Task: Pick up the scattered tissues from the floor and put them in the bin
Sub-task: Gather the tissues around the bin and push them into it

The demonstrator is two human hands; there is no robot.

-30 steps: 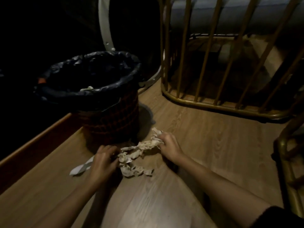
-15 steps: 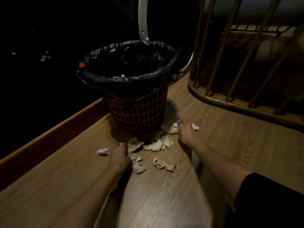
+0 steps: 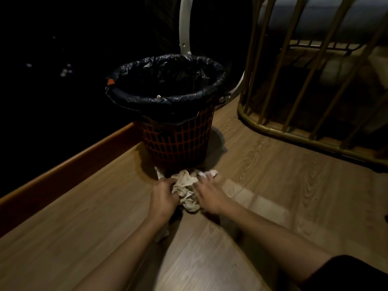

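Note:
A heap of crumpled white tissues [image 3: 185, 189] lies on the wooden floor just in front of the bin [image 3: 176, 141]. The bin is an orange mesh basket lined with a black bag, standing upright. My left hand [image 3: 162, 198] presses against the heap's left side with fingers curled into the tissues. From the right, my right hand [image 3: 207, 195] closes on the same heap, fingers spread over it. One more tissue piece [image 3: 162, 234] shows under my left wrist. A small white scrap [image 3: 159, 96] rests on the bin's near rim.
A wooden skirting edge [image 3: 69, 162] runs along the left, with darkness beyond it and a few pale scraps [image 3: 66, 71] far off. A rattan chair frame [image 3: 304, 114] with slanted bars stands at the right. A white curved frame [image 3: 184, 26] rises behind the bin.
Both hands have swept inward, gathering the scattered tissues into one heap between them in front of the bin. The loose pieces that lay apart half a second ago are now bunched together.

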